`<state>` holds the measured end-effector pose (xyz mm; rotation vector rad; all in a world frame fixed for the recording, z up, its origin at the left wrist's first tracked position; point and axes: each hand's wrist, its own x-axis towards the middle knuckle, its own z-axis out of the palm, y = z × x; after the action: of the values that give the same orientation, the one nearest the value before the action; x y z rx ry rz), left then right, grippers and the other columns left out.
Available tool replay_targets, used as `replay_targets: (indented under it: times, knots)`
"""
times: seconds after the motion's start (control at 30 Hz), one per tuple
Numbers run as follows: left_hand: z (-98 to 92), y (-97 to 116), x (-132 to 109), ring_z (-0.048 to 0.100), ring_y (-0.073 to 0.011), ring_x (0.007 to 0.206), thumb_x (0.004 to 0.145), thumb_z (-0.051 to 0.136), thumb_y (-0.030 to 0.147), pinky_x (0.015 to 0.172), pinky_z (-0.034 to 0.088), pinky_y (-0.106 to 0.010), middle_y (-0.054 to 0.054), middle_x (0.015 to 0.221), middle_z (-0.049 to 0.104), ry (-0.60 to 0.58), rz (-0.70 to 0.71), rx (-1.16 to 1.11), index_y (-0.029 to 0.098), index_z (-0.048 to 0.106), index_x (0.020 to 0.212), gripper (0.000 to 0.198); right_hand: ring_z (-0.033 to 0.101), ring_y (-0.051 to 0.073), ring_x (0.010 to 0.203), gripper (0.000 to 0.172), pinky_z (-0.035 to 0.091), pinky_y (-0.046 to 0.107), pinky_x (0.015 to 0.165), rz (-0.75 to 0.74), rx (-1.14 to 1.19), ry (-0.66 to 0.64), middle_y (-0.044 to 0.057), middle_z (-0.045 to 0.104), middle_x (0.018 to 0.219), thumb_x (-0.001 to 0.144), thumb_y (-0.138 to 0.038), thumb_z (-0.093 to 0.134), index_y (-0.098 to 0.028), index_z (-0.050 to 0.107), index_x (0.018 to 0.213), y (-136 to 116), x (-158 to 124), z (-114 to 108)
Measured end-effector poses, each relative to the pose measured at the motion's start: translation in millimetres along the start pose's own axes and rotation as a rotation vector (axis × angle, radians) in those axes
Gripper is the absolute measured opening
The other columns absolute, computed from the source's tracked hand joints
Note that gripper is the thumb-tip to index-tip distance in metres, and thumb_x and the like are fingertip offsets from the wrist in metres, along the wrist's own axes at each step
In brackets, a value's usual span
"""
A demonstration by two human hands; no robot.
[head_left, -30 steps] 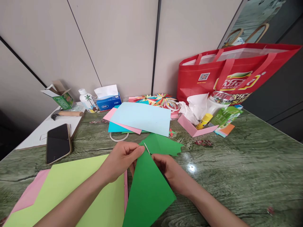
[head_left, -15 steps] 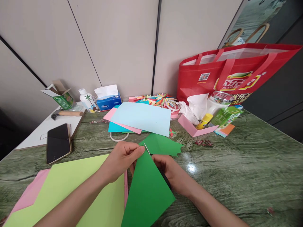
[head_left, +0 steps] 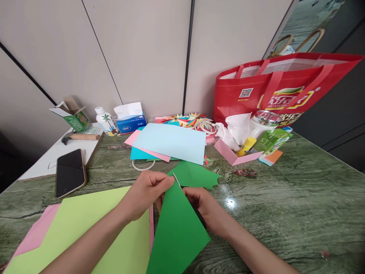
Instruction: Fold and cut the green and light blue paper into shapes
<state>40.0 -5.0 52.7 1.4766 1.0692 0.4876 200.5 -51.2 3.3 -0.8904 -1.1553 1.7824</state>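
Head view: left hand (head_left: 151,192), grip pinching green paper (head_left: 178,232); right hand (head_left: 203,207), grip curled round scissors (head_left: 177,180); cut seems mostly made, perhaps a little remaining.

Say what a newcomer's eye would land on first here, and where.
Probably the big red bag at the table's back right. Next, the bright green paper at front centre, held by the left hand, with the right hand's cutting tool at its edge. Behind them, a pale blue sheet lies mid-table.
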Motion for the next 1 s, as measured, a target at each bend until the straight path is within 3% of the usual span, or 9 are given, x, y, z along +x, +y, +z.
replay_targets:
  times: [0.4, 0.77, 1.0]
  knots:
    - [0.1, -0.1, -0.1, 0.050, -0.0092, 0.041, 0.078, 0.054, 0.047, 0.038, 0.043, -0.021, 0.002, 0.047, 0.050, -0.015, -0.014, -0.063, 0.016, 0.046, 0.050, 0.042, 0.041, 0.009, 0.052, 0.010, 0.035, 0.022, 0.051, -0.039, -0.047, 0.040, -0.003, 0.052, 0.058, 0.063, -0.020, 0.063, -0.013, 0.057, 0.063, 8.1, 1.3, -2.6]
    - [1.3, -0.5, 0.3, 0.055, -0.0128, 0.037, 0.081, 0.049, 0.046, 0.033, 0.043, -0.021, 0.002, 0.045, 0.053, -0.002, 0.003, -0.039, 0.018, 0.042, 0.052, 0.042, 0.039, 0.008, 0.052, 0.022, 0.034, 0.021, 0.050, -0.005, -0.101, 0.053, -0.005, 0.050, 0.054, 0.060, -0.028, 0.071, -0.015, 0.053, 0.057, 7.3, 1.2, -2.2]
    - [3.9, -2.5, -0.4, 0.056, -0.0124, 0.034, 0.082, 0.049, 0.045, 0.030, 0.039, -0.018, 0.001, 0.045, 0.055, -0.086, -0.011, -0.019, 0.017, 0.043, 0.051, 0.042, 0.045, 0.010, 0.058, 0.027, 0.039, 0.023, 0.057, -0.034, -0.002, 0.001, -0.004, 0.056, 0.060, 0.056, -0.027, 0.077, -0.014, 0.054, 0.064, 4.4, 2.7, 0.7]
